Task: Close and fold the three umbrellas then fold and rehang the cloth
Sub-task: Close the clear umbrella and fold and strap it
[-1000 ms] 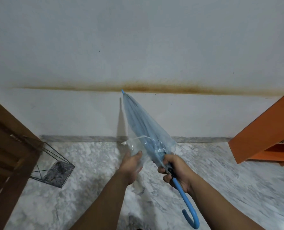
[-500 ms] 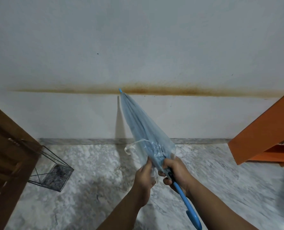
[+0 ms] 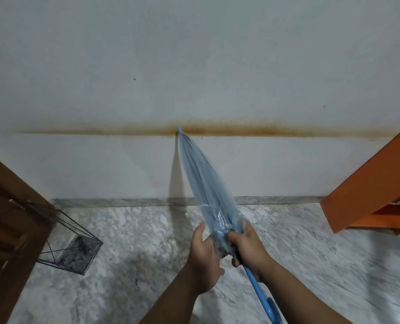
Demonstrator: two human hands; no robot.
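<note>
A closed, see-through pale-blue umbrella [image 3: 206,183] points up and away from me toward the white wall, its blue tip near the rusty stain line. Its blue hooked handle [image 3: 262,298] runs down toward the bottom edge. My right hand [image 3: 248,246] grips the shaft and the gathered lower rim of the canopy. My left hand [image 3: 204,258] wraps round the bunched canopy on its left side, fingers curled behind the plastic. The other umbrellas and the cloth are not in view.
A black wire-frame stand [image 3: 70,251] sits on the marble floor [image 3: 147,253] at the left, beside a brown wooden door [image 3: 9,220]. An orange cabinet [image 3: 371,188] juts in from the right. The white wall [image 3: 194,66] is straight ahead.
My left hand has come in from the loose strap side and closed round the lower canopy next to my right hand. The canopy is now gathered tighter, and the loose strap no longer shows.
</note>
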